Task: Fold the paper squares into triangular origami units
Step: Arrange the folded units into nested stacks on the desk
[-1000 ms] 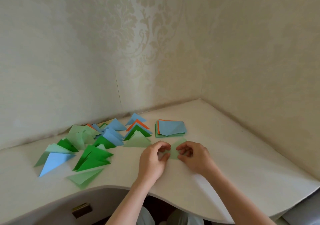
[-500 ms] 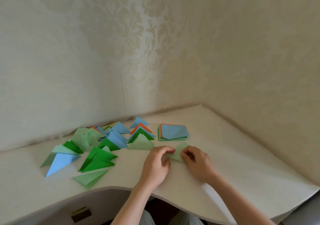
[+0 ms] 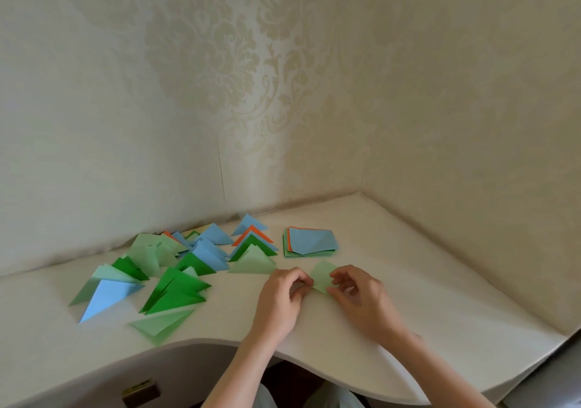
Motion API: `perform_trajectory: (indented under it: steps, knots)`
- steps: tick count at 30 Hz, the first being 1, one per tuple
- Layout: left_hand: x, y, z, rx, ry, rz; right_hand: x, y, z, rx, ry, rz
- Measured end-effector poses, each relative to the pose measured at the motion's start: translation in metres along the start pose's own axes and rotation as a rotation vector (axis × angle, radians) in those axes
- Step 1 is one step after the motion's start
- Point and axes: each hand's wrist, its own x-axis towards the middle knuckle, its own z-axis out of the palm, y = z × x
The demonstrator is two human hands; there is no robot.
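Folding under way, stack still waiting

Pinching a pale green paper square [image 3: 322, 277] between them, the left hand [image 3: 279, 300] and right hand [image 3: 361, 297] work near the counter [image 3: 440, 297] edge. Many folded triangles [image 3: 176, 269] lie left (a good share done); unfolded squares [image 3: 309, 241] remain beyond.

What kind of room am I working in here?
Probably a home room: a white corner desk set against damask-patterned wallpaper, with folded paper triangles and a stack of paper squares on it.
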Motion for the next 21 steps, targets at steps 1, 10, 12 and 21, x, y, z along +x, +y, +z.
perform_trajectory:
  steps: [1, 10, 12, 21]
  knots:
    - [0.0, 0.0, 0.0, -0.004, -0.01, 0.004, -0.002, 0.002, -0.001, -0.031, -0.026, -0.039]
    - [-0.001, 0.0, 0.002, -0.076, -0.019, 0.002, -0.002, -0.001, 0.015, -0.146, 0.022, -0.083]
    - [-0.001, -0.001, 0.004, -0.059, 0.013, -0.008, 0.001, -0.001, 0.018, -0.158, 0.035, -0.063]
    - [0.001, -0.003, 0.011, 0.13, 0.105, 0.008, 0.003, -0.001, 0.025, -0.118, 0.101, 0.021]
